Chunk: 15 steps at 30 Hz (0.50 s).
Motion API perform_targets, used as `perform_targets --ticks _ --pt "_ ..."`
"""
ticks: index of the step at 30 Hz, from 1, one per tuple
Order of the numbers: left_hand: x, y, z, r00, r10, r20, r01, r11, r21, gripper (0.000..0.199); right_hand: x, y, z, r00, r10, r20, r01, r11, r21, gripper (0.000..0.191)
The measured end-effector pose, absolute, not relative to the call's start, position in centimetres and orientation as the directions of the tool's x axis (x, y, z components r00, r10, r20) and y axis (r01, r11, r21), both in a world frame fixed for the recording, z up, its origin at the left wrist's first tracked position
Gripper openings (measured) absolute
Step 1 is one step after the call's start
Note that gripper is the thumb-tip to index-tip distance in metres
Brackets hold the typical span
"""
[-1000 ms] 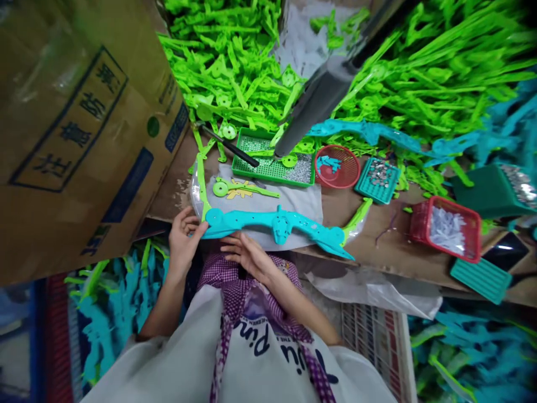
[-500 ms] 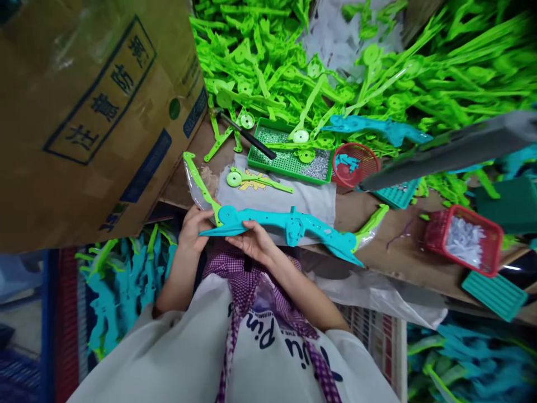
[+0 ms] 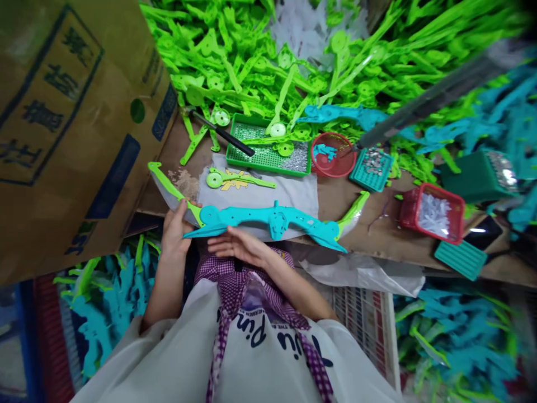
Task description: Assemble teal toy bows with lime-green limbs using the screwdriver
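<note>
A blue plastic toy bow [image 3: 251,216] with lime-green limbs lies lengthwise at the front edge of the bench. My left hand [image 3: 175,226] grips its left end, where the green limb [image 3: 170,187] meets the blue body. Just below the bow's blue left part is my right hand [image 3: 239,246], fingers stretched out and thumb at the lower edge; whether it touches is hard to tell. A grey cloth [image 3: 289,196] lies under and behind the bow, with a loose lime-green arm part [image 3: 241,179] on it.
Behind the cloth sit a green tray [image 3: 251,159] of small metal pieces, a black-handled hammer [image 3: 229,139] and a red basket [image 3: 335,165]. Green parts [image 3: 235,61] heap up at the back. A large carton [image 3: 84,212] stands left; a grey bar [image 3: 432,89] slants in from the right.
My right hand has loosened from the bow's lower edge and its fingers have straightened. My left hand stays on the bow's left end. The whole view has shifted rightward.
</note>
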<state>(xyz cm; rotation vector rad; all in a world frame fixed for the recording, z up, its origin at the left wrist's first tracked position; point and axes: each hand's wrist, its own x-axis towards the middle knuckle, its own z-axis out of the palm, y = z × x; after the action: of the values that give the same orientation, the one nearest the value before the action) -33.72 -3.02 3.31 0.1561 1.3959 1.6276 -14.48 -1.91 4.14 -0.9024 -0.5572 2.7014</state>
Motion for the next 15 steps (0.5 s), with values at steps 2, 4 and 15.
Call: perform_targets --ticks 2,4,15 --pt "-34.2 -2.6 2.9 -0.52 0.742 -0.422 -0.51 0.126 0.851 0.047 -10.1 -2.5 5.4 -0.716 0.455 -0.53 0.01 -0.752 -0.659 0.045" --pt "-34.7 -2.3 2.4 -0.498 0.77 -0.4 -0.472 0.146 0.869 0.054 -4.3 -2.6 6.3 -0.464 0.723 -0.512 0.111 -0.526 -0.843 0.035" --pt "-36.8 -0.4 1.9 -0.44 0.8 -0.408 -0.274 0.312 0.91 0.053 14.1 7.0 1.9 0.417 0.808 -0.417 -0.168 -0.382 -0.909 0.043"
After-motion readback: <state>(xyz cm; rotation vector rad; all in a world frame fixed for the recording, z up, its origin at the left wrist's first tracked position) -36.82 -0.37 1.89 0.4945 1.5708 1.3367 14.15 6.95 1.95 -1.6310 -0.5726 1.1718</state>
